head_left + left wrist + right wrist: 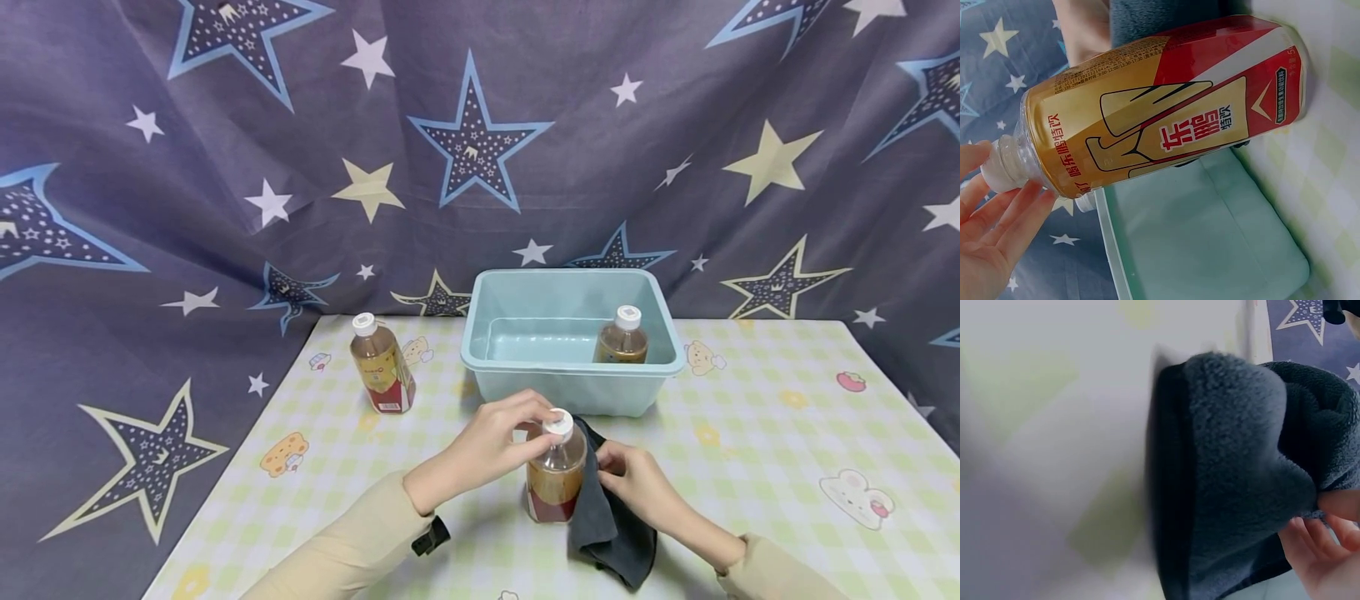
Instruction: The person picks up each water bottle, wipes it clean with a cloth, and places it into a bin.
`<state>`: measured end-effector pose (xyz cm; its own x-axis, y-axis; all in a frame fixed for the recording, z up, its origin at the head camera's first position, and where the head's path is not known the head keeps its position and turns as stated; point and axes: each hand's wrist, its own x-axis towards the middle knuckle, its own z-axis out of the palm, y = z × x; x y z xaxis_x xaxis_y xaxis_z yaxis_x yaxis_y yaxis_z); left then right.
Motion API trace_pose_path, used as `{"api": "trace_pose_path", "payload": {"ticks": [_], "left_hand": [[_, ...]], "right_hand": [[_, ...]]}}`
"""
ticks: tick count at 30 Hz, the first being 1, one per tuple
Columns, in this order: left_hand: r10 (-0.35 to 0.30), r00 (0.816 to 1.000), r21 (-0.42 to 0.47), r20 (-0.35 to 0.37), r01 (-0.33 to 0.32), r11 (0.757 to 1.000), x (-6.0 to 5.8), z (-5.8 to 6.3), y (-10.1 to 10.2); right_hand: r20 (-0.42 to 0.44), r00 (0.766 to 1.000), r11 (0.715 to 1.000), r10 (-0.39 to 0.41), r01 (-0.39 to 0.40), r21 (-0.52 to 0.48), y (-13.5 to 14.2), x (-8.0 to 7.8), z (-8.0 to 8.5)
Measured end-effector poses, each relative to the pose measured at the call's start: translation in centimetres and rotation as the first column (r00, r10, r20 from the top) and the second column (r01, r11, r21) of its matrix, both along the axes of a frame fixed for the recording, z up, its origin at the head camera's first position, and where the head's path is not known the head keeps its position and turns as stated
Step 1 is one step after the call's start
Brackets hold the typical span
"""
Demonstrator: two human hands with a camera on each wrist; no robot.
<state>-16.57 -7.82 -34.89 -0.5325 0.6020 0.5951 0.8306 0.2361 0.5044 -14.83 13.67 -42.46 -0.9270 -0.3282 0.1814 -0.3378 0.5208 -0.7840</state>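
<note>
A drink bottle point(557, 482) with a white cap and a gold and red label stands on the table in front of the tub. My left hand point(495, 437) pinches its cap from above, fingers and thumb around it. The left wrist view shows the bottle's label point(1154, 119) close up, with the left hand point(997, 231) at the cap. My right hand point(639, 483) grips a dark grey cloth point(617, 533) that hangs against the bottle's right side. Up close in the right wrist view, the fuzzy cloth point(1235, 462) droops from the thumb and fingers of the right hand point(1329, 550).
Behind the bottle sits a light blue plastic tub point(570, 390), with a similar bottle point(622, 342) inside at its right end. Another such bottle point(384, 371) stands at the back left of the checked tablecloth point(757, 467). A star-patterned curtain point(570, 75) hangs behind the table.
</note>
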Motion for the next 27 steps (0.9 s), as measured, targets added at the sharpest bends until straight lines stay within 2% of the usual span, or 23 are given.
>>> {"api": "trace_pose_path", "payload": {"ticks": [6,11,21,27], "left_hand": [[0.007,1.000,-0.010,0.010,-0.007,1.000,0.0,0.1,0.1],[0.010,1.000,-0.019,0.011,-0.010,1.000,0.1,0.1,0.1],[0.006,1.000,-0.012,0.006,-0.006,1.000,0.0,0.1,0.1],[0.004,1.000,-0.004,0.001,-0.004,1.000,0.0,-0.1,0.0]], "right_hand": [[-0.029,1.000,0.996,-0.003,0.005,0.093,0.1,-0.1,-0.8],[-0.033,0.999,0.994,-0.014,0.018,0.108,0.0,-0.1,-0.8],[-0.035,0.999,0.999,-0.023,0.022,-0.049,0.1,0.6,1.0],[0.002,0.997,0.994,-0.075,0.075,-0.081,-0.1,1.1,2.7]]}}
